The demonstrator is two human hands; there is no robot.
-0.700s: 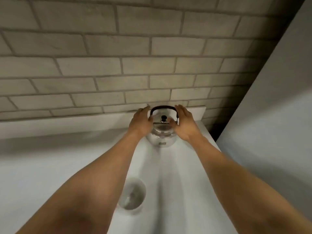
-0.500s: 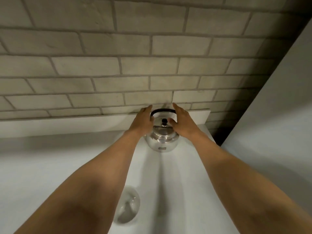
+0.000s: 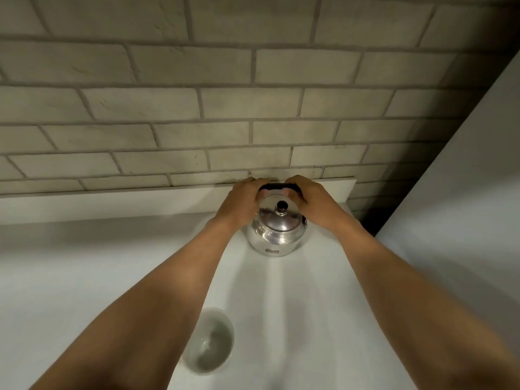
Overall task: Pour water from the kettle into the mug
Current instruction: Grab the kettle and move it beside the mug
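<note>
A shiny steel kettle (image 3: 277, 235) with a black lid knob stands on the white counter (image 3: 84, 277) near the back wall. Its black arched handle (image 3: 278, 188) is raised over the lid. My left hand (image 3: 243, 201) wraps the handle's left end and my right hand (image 3: 308, 199) wraps its right end, fingers curled over the top. A white mug (image 3: 209, 343) stands nearer to me, partly hidden behind my left forearm; its inside looks grey and I cannot tell what it holds.
A grey brick wall (image 3: 225, 108) rises behind a low white upstand (image 3: 112, 202). A tall pale panel (image 3: 464, 192) closes off the right side, with a dark gap between it and the counter's end.
Both hands have gone from flanking the kettle's lid to closing over the top of the raised handle. The kettle stays on the counter.
</note>
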